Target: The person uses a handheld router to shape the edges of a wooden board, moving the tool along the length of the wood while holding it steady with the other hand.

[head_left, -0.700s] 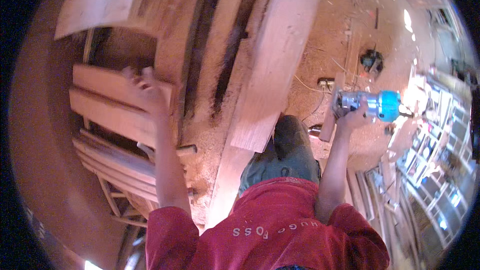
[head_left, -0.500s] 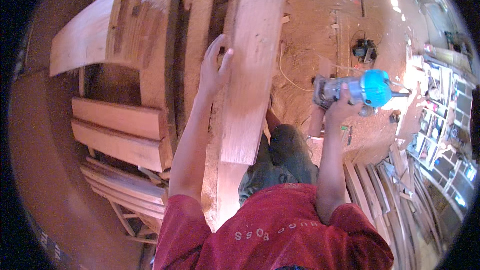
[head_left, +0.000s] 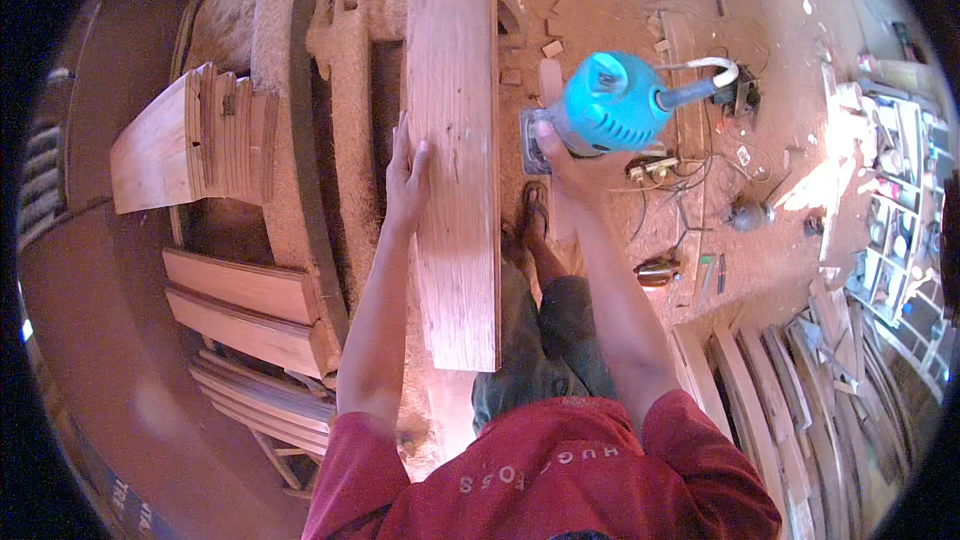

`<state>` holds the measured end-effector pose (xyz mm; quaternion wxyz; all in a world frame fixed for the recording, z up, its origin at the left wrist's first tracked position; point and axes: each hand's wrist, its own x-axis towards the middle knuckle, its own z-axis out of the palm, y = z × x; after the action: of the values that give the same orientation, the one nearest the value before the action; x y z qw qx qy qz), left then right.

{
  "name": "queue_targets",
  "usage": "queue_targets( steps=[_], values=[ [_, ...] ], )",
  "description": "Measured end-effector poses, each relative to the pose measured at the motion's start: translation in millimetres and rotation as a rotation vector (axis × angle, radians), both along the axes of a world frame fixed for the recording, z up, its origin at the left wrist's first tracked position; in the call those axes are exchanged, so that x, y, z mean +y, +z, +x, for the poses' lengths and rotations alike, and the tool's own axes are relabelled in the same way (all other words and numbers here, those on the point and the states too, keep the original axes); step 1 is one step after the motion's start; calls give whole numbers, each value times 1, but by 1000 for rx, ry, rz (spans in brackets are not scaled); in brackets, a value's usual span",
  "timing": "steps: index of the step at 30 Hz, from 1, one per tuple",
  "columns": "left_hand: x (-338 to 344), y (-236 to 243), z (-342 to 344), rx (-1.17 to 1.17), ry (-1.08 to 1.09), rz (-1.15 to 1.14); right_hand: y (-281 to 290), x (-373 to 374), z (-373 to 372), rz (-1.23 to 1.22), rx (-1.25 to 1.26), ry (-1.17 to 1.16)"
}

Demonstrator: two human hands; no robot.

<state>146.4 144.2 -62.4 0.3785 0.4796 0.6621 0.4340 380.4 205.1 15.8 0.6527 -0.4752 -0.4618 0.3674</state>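
Note:
A long pale wooden plank lies lengthwise in front of me. My left hand is at its left edge, thumb over the top face and fingers along the side. My right hand is wrapped round a router with a bright blue motor housing. The tool is held on its side, its flat base facing the plank's right edge, with a small gap between them. A cord leaves its top end toward the right. The cutting bit is hidden.
Stacked curved boards stand at the left, with flat boards below them. Sawdust-covered beams run beside the plank. Tools and cables lie on the dusty floor. Long wood strips are at lower right, near a white shelf rack.
My right hand has brought the router leftward, close to the plank, and turned its blue end. My left hand has come onto the plank's left edge. The whole view has shifted.

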Motion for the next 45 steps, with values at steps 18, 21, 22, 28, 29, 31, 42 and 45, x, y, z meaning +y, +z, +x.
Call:
queue_targets(
  steps=[18, 21, 22, 28, 29, 31, 42, 45],
  values=[
    [104, 6, -19, 67, 19, 183, -30, 62, -35, 31, -281, 89],
    [193, 0, -29, 181, -10, 266, -31, 71, -44, 42, -87, 76],
    [224, -1, -30, 161, -39, 286, -30, 76, -47, 44, -52, 61],
    [289, -18, -14, 397, 67, 394, -23, 117, -60, 66, -52, 79],
    [290, -19, -12, 411, 86, 431, -23, 121, -61, 100, -112, 47],
    [288, -20, -11, 406, 62, 404, -26, 125, -60, 159, -231, -18],
    [276, 4, -8, 379, 157, 452, -36, 127, -62, 66, -161, -40],
    [280, -1, -4, 307, 176, 386, -43, 131, -65, 131, -138, -59]
  ],
)
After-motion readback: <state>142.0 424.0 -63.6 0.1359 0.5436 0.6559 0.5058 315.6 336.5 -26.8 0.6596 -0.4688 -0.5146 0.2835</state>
